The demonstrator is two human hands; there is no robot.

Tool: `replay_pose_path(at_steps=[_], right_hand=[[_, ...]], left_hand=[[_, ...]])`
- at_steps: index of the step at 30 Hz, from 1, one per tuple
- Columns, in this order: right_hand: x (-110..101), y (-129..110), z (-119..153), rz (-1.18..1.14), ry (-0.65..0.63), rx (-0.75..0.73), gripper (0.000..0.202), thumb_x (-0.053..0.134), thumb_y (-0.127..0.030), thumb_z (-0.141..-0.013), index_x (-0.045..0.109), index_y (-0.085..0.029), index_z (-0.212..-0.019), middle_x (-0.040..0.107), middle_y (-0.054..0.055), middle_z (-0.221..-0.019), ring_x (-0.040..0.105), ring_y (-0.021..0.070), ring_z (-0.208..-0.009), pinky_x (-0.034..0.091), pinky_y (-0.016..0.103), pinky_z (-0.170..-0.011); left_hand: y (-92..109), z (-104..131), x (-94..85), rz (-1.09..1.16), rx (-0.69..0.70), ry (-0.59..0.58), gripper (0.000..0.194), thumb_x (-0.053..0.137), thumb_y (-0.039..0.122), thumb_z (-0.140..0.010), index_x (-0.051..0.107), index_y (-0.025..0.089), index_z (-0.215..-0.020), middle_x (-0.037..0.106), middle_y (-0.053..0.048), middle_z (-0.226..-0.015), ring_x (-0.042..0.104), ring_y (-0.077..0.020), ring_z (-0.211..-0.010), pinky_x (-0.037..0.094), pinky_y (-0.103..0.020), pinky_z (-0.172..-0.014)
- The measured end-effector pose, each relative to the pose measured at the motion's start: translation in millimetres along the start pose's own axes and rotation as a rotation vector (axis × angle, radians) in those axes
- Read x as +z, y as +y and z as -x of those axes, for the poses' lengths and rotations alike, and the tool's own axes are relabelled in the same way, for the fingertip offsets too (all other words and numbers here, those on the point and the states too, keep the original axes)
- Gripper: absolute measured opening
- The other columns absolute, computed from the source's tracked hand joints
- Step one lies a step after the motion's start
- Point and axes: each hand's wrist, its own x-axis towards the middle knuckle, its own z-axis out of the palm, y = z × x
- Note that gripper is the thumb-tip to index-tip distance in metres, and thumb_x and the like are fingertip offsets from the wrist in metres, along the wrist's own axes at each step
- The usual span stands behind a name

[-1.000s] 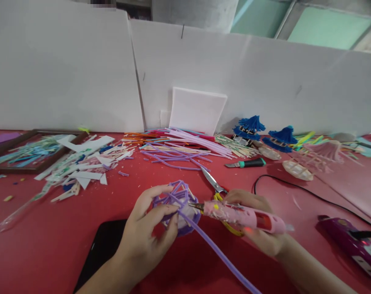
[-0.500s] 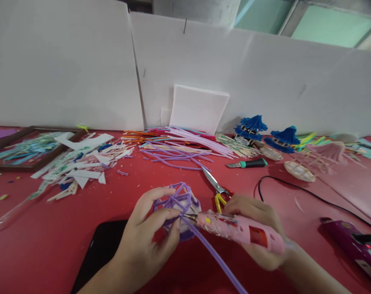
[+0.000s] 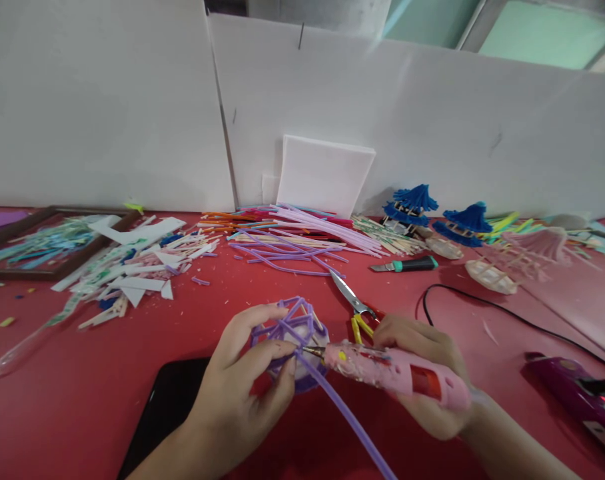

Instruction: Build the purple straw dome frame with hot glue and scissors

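My left hand (image 3: 242, 380) pinches a small round frame of purple strips (image 3: 295, 321) between thumb and fingers. A whitish disc shows inside the frame. From the pinched spot a long purple strip (image 3: 347, 413) runs down to the right. My right hand (image 3: 427, 373) is wrapped round a pink glue gun (image 3: 392, 373), whose metal nozzle points left, right by the left fingertips and the strip. Whether the nozzle touches the strip is too small to tell.
Scissors (image 3: 350, 293) with red and yellow handles lie just beyond my right hand, near a utility knife (image 3: 405, 265). A black phone (image 3: 162, 413) is by my left wrist. A black cable (image 3: 502, 319) crosses the right side. Coloured strips (image 3: 307, 230) lie at the back.
The glue gun and my right hand have shifted slightly to the right. My left hand keeps its pinch on the frame.
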Motion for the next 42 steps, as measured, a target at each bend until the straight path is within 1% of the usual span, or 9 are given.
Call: replay_pose_path(at_steps=[5, 10, 14, 18, 23, 29, 36, 39, 42], right_hand=[[-2.7, -0.6, 1.5, 0.034, -0.009, 0.034, 0.009, 0.051, -0.024, -0.069, 0.053, -0.019, -0.076, 0.054, 0.003, -0.065, 0.049, 0.0147, -0.054, 0.038, 0.028, -0.048], [-1.9, -4.5, 1.5, 0.043, 0.000, 0.041, 0.006, 0.050, -0.025, -0.070, 0.051, -0.020, -0.074, 0.052, 0.002, -0.064, 0.047, 0.0152, -0.053, 0.036, 0.029, -0.048], [-0.7, -4.6, 1.5, 0.033, 0.007, 0.034, 0.007, 0.049, -0.026, -0.069, 0.050, -0.021, -0.073, 0.049, 0.001, -0.062, 0.044, 0.0147, -0.052, 0.034, 0.028, -0.047], [-1.6, -2.6, 1.3, 0.044, 0.025, 0.015, 0.005, 0.051, -0.023, -0.069, 0.050, -0.021, -0.073, 0.050, 0.002, -0.064, 0.044, 0.0144, -0.052, 0.033, 0.028, -0.047], [-4.9, -2.9, -1.5, 0.044, 0.033, -0.021, 0.004, 0.048, -0.025, -0.069, 0.047, -0.021, -0.069, 0.048, 0.001, -0.060, 0.044, 0.0143, -0.050, 0.031, 0.027, -0.045], [-5.8, -2.8, -2.1, 0.051, 0.044, -0.016, 0.005, 0.047, -0.023, -0.068, 0.050, -0.021, -0.066, 0.049, 0.002, -0.059, 0.044, 0.0147, -0.050, 0.032, 0.028, -0.046], [-7.8, -2.4, -2.9, 0.070, 0.060, -0.016, 0.004, 0.047, -0.022, -0.070, 0.049, -0.022, -0.067, 0.049, 0.002, -0.058, 0.043, 0.0148, -0.048, 0.032, 0.029, -0.044], [-9.1, -0.7, -3.1, 0.076, 0.038, -0.020, 0.007, 0.049, -0.024, -0.073, 0.049, -0.022, -0.066, 0.048, 0.002, -0.057, 0.043, 0.0145, -0.048, 0.032, 0.029, -0.044], [-8.4, 0.0, -3.3, 0.082, 0.056, -0.026, 0.011, 0.049, -0.025, -0.075, 0.047, -0.022, -0.065, 0.047, 0.001, -0.057, 0.041, 0.0141, -0.048, 0.030, 0.029, -0.044]], left_hand=[[0.6, -0.6, -0.4, -0.012, 0.002, 0.011, 0.015, 0.057, 0.009, -0.082, 0.065, 0.019, -0.090, 0.058, -0.008, -0.116, 0.058, -0.0194, -0.108, 0.052, -0.034, -0.093], [0.7, -1.3, -0.2, -0.003, -0.002, 0.000, 0.016, 0.058, 0.009, -0.082, 0.064, 0.020, -0.091, 0.057, -0.008, -0.116, 0.058, -0.0203, -0.110, 0.052, -0.036, -0.094], [1.4, -1.6, -0.5, -0.001, -0.001, -0.003, 0.017, 0.057, 0.008, -0.081, 0.064, 0.020, -0.091, 0.056, -0.007, -0.117, 0.057, -0.0195, -0.110, 0.051, -0.035, -0.095], [1.9, -0.8, -1.4, -0.004, 0.003, -0.008, 0.017, 0.058, 0.007, -0.081, 0.064, 0.020, -0.091, 0.056, -0.007, -0.118, 0.056, -0.0189, -0.111, 0.050, -0.034, -0.096], [0.5, -0.5, -1.0, -0.010, 0.004, -0.004, 0.017, 0.058, 0.007, -0.081, 0.065, 0.019, -0.091, 0.056, -0.008, -0.118, 0.057, -0.0197, -0.111, 0.050, -0.034, -0.095], [0.1, -0.8, -0.4, -0.010, 0.012, -0.003, 0.017, 0.058, 0.007, -0.081, 0.064, 0.019, -0.091, 0.056, -0.008, -0.117, 0.057, -0.0205, -0.111, 0.051, -0.036, -0.095], [2.0, -2.3, -1.3, -0.032, 0.014, 0.014, 0.015, 0.058, 0.009, -0.082, 0.065, 0.020, -0.089, 0.059, -0.009, -0.115, 0.059, -0.0213, -0.107, 0.053, -0.037, -0.093], [2.1, -3.0, -1.4, -0.025, 0.022, 0.021, 0.016, 0.058, 0.008, -0.081, 0.065, 0.019, -0.089, 0.059, -0.009, -0.115, 0.059, -0.0211, -0.108, 0.052, -0.037, -0.093], [1.8, -3.0, -1.9, -0.020, 0.021, 0.013, 0.016, 0.058, 0.007, -0.080, 0.065, 0.019, -0.090, 0.058, -0.009, -0.116, 0.059, -0.0205, -0.108, 0.052, -0.035, -0.093]])
